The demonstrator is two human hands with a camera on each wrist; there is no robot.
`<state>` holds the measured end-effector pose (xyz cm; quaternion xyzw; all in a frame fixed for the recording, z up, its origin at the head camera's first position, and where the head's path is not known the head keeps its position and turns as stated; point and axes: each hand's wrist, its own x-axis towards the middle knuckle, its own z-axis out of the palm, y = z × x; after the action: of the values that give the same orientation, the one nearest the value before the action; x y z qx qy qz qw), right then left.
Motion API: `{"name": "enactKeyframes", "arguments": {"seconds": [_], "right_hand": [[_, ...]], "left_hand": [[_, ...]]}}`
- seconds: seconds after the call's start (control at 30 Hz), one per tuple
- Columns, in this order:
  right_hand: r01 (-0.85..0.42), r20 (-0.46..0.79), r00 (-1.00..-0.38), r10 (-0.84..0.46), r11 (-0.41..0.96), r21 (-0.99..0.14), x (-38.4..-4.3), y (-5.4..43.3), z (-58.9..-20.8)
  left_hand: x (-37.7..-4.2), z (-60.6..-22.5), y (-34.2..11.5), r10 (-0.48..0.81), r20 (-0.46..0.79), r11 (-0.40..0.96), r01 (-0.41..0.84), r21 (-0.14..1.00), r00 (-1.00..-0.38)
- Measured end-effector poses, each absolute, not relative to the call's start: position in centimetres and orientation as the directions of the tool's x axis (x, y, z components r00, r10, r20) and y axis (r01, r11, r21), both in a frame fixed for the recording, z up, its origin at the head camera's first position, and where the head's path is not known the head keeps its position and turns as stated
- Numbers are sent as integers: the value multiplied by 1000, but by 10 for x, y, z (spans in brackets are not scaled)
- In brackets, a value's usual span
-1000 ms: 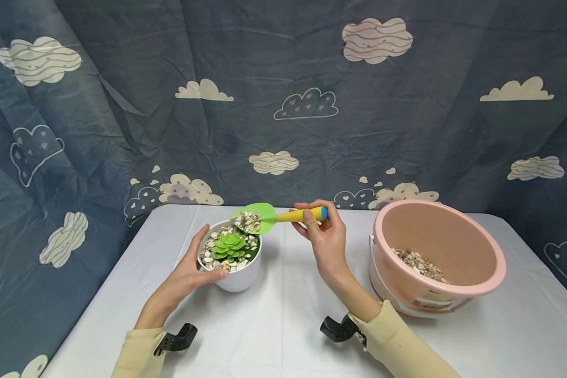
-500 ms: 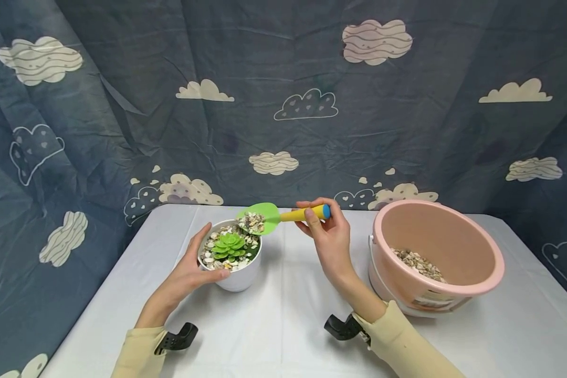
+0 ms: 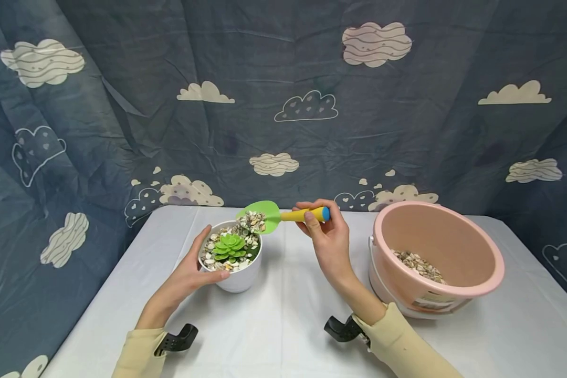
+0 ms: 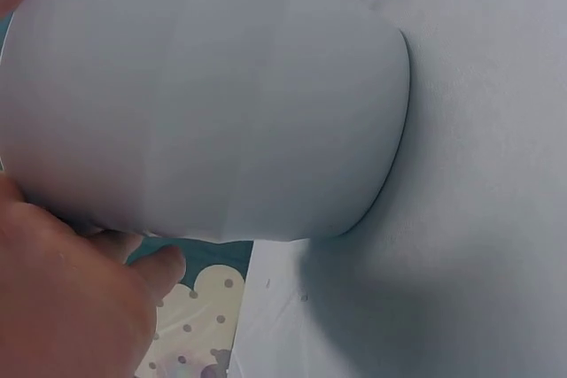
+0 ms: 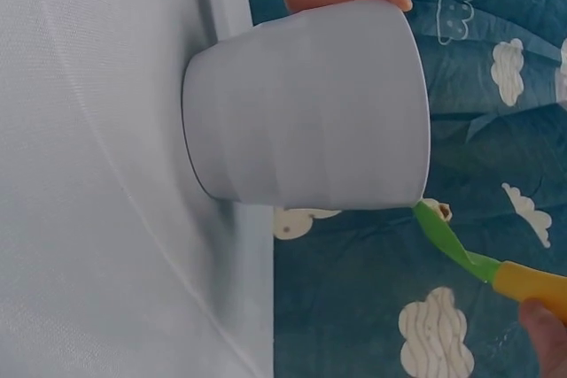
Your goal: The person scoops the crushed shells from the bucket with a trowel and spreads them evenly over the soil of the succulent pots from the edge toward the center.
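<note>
A white flowerpot (image 3: 238, 282) stands upright on the table, filled with small pale stones around a green succulent (image 3: 229, 247). My left hand (image 3: 185, 273) grips the pot from its left side, thumb at the near rim and fingers round the far side. In my right hand (image 3: 328, 236) I pinch the yellow handle of a toy shovel (image 3: 270, 216). Its green blade carries a heap of small stones (image 3: 251, 222) and tilts over the pot's back right rim. The right wrist view shows the blade tip right at the rim (image 5: 423, 196).
To the right stands a pink bucket (image 3: 392, 283) with small stones (image 3: 420, 266) at its bottom and a handle hanging down its side. A white cloth covers the table (image 3: 260, 336). Behind hangs a dark blue curtain (image 3: 274, 131) with cloud prints.
The right hand and shovel have shifted slightly right, and the blade now tips more toward the pot, its stones nearer the rim. The left hand and pot have stayed in place.
</note>
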<state>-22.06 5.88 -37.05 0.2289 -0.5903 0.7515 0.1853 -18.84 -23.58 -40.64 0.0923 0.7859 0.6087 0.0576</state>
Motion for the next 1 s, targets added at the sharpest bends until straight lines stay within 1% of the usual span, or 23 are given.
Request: {"name": "enactKeyframes", "arguments": {"seconds": [0.1,0.23,0.67,0.77,0.9,1.0], "right_hand": [[-556,571,-821,7,-234,-797,-221,58,-371],[-562,576,-817,7,-228,-795,-221,57,-371],[-577,594,-804,13,-261,-774,-222,53,-374],[-559,573,-819,25,-259,-787,-224,54,-376],[-510,517,-854,56,-283,-812,-225,56,-377],[-496,499,-864,69,-294,-817,-225,58,-377]], "left_hand": [[-188,-407,-237,233,20,209,70,975,-972],[-188,-406,-239,247,23,202,75,977,-969],[-188,-405,-239,234,6,234,62,970,-972],[-187,-405,-239,220,7,275,69,959,-975],[-187,-404,-239,200,20,332,87,939,-980],[-187,-404,-238,190,29,352,96,931,-981]]}}
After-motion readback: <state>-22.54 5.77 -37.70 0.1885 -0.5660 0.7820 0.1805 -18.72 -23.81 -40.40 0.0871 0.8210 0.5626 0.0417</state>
